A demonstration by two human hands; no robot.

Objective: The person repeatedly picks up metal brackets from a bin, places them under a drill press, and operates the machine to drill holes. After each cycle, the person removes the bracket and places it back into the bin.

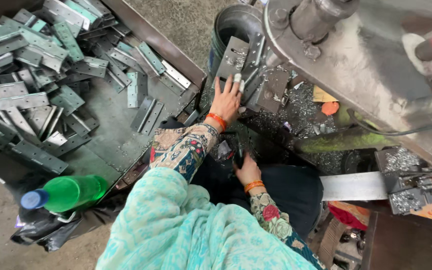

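My left hand (226, 97) reaches forward with its fingers spread flat, and its tips rest on a grey metal hinge plate (234, 56) at the die of a press machine (356, 60). One fingertip is wrapped in white tape. More punched plates (271, 90) lie just right of that hand. My right hand (248, 170) is low over my dark lap, with the fingers curled down into a shadowed spot beside a small shiny metal piece (223, 150). Whether it grips anything is hidden. Both wrists wear orange bangles.
A steel tray (111, 145) at the left holds a heap of several grey-green hinges (36, 75). A green bottle with a blue cap (66, 192) lies on a black bag at its near edge. A metal bucket (231, 25) stands behind the plates. Metal shavings (306, 107) cover the machine bed.
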